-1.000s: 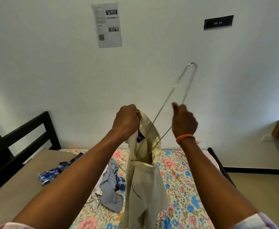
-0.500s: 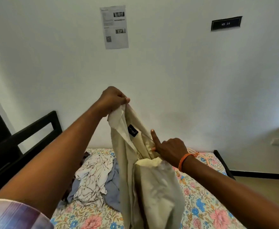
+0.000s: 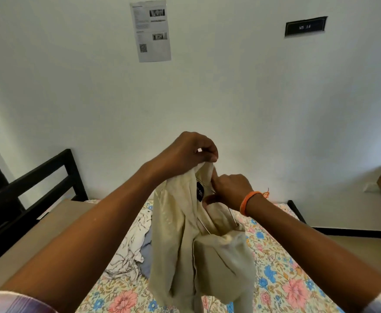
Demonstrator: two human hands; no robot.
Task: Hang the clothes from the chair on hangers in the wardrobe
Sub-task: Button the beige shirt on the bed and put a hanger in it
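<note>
Floral bedsheet below; left hand pinches cream shirt, right hand seemingly grips its hanger.

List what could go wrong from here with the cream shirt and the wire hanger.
1. The left hand only pinches the cream shirt at its collar edge, so the fabric could slip and drop onto the bed.
2. The wire hanger is mostly buried inside the shirt; only short wire sections show, so it may sit crooked or snag.
3. The right hand works near the collar; a tug could pull it from the pinch.
</note>
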